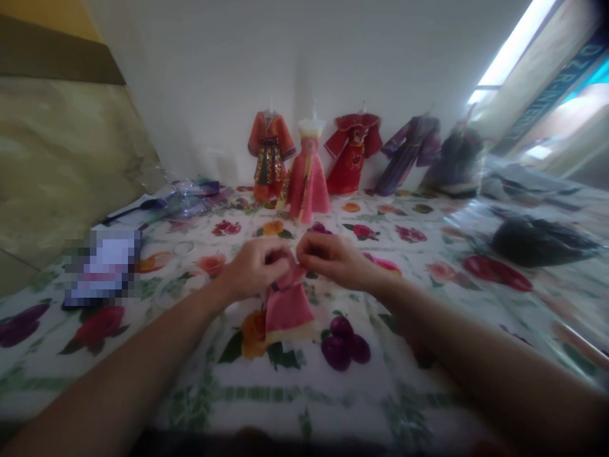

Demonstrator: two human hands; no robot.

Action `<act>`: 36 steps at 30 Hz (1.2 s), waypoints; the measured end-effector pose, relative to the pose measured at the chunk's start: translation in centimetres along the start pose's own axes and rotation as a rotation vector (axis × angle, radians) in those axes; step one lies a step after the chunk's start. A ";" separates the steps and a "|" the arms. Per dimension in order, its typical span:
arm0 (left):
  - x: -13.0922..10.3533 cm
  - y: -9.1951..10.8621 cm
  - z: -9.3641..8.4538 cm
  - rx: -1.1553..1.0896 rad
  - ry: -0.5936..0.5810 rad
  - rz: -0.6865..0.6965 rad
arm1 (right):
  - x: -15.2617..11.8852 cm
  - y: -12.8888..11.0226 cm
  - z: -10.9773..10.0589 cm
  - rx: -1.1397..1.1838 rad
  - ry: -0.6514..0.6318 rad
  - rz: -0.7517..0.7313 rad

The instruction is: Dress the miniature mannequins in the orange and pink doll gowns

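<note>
My left hand (261,266) and my right hand (328,257) meet above the tablecloth, close to each other, fingers curled in a pinch. Between and just under them hangs a small pink doll dress (289,311) with a pale hem. The fingers of my left hand close on its upper part. My right fingertips are at its top edge on the other side; what exactly they pinch is too blurred to make out. The dress's top is partly hidden by my fingers.
Against the wall stand small dressed forms: an orange robe (269,155), a pink gown (309,178), a red dress (354,152), a purple robe (412,155). A blurred-out phone-like item (102,270) lies left. A dark bundle in plastic (537,241) sits right on the fruit-patterned tablecloth (304,406).
</note>
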State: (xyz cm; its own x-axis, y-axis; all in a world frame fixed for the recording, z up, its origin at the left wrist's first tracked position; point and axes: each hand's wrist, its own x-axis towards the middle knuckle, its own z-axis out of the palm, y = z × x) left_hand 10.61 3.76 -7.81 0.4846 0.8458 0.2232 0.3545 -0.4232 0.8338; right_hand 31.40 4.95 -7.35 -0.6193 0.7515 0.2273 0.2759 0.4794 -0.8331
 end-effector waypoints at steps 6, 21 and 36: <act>0.1 0.2 -0.2 -0.005 -0.002 -0.035 | 0.1 0.5 -0.5 0.025 0.056 0.018; 0.1 0.2 -0.3 0.051 -0.003 -0.053 | -0.2 -0.9 -0.8 -0.157 0.033 -0.077; -0.2 0.2 0.1 -0.134 -0.037 -0.043 | 0.0 0.3 -1.6 -0.082 0.117 0.036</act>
State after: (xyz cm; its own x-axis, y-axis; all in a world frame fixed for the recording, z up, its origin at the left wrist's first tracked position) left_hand 10.66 3.46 -7.77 0.5012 0.8487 0.1690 0.2673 -0.3376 0.9026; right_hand 32.66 5.85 -6.80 -0.5196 0.8142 0.2590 0.3589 0.4831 -0.7986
